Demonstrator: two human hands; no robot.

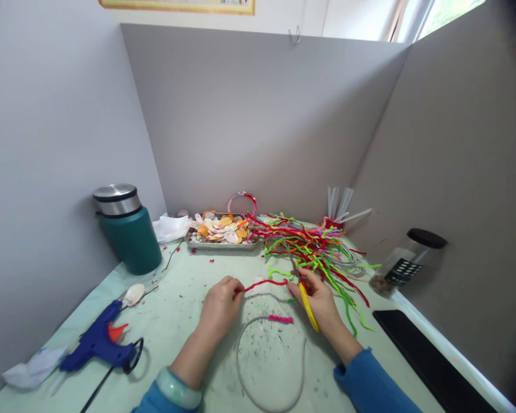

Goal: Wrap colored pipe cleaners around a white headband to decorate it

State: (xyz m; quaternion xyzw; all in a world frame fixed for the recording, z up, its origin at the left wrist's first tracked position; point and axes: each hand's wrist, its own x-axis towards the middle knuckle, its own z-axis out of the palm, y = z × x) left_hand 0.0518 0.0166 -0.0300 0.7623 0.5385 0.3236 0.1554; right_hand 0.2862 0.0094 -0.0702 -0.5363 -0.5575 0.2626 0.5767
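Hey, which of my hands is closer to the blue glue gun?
Your left hand: it is to the right of the blue glue gun, pinching a red strand. Your right hand, holding yellow-handled scissors, is farther right.

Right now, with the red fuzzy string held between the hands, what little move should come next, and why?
Maybe lay down the scissors: the right hand looks crowded, gripping them at one end of the red fuzzy string, while the left hand pinches the other.
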